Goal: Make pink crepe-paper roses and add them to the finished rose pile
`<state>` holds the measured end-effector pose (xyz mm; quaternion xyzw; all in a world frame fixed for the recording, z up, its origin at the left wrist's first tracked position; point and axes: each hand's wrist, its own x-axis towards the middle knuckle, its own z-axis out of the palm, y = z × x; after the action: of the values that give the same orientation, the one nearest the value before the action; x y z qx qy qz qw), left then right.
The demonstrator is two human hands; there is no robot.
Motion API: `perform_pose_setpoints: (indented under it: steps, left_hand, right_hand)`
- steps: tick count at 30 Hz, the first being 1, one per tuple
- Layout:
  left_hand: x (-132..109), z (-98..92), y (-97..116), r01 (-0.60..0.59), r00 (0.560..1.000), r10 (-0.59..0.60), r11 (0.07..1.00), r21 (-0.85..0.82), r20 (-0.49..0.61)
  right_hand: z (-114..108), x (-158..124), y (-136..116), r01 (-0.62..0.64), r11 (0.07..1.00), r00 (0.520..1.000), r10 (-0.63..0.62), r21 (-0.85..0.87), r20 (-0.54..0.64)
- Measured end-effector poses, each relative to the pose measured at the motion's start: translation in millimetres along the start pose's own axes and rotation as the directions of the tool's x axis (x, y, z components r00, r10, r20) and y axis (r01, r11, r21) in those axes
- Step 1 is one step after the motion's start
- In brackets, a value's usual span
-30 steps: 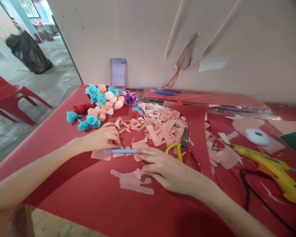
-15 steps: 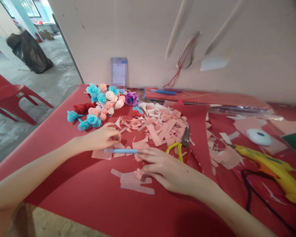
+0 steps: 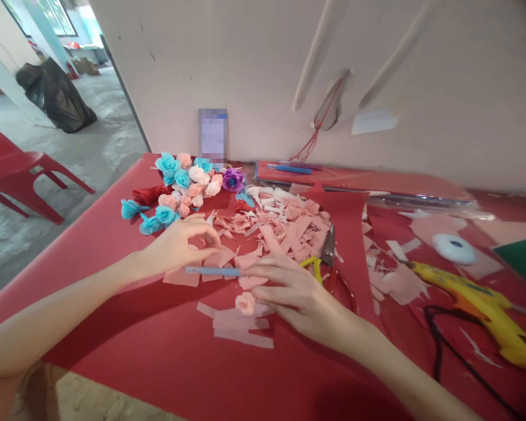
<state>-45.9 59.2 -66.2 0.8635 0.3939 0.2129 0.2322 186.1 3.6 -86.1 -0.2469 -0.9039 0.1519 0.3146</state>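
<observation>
My left hand (image 3: 177, 245) pinches a small pink paper piece (image 3: 222, 256) at the edge of a heap of pink paper scraps (image 3: 284, 228). My right hand (image 3: 296, 295) is closed around a thin blue stick (image 3: 213, 271) that points left, and a small rolled pink paper rose (image 3: 245, 303) sits at its lower fingers. Under the rose lie pink paper strips (image 3: 241, 330) on the red table covering (image 3: 166, 356).
Finished blue, pink, white, purple and red paper roses (image 3: 182, 187) lie at the back left. Yellow-handled scissors (image 3: 322, 263) rest by my right hand. A yellow glue gun (image 3: 477, 298) with a black cord and a white tape roll (image 3: 454, 248) are at right. A red chair (image 3: 17, 172) stands left.
My right hand lifted slightly, showing the rolled pink rose under its fingers. My left hand raised its fingers and pinched a pink paper piece. The view shifted down a little.
</observation>
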Motion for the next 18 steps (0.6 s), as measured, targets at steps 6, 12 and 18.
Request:
perform_pose_setpoints:
  steps: [6,12,18]
  left_hand:
    - [-11,-2.0,35,-0.109,0.993,0.098,0.978,-0.175,-0.069]
    - [-8,-6.5,66,-0.210,0.975,0.182,0.942,-0.261,-0.126]
    - [1,-8.0,89,-0.235,0.968,0.192,0.917,-0.321,-0.161]
  right_hand:
    - [-9,4,-12,-0.018,1.000,0.979,0.017,-0.003,-0.204]
    - [-20,3,-26,0.043,0.996,0.961,-0.064,-0.084,-0.268]
    - [-27,2,-40,0.101,0.991,0.929,-0.127,-0.093,-0.346]
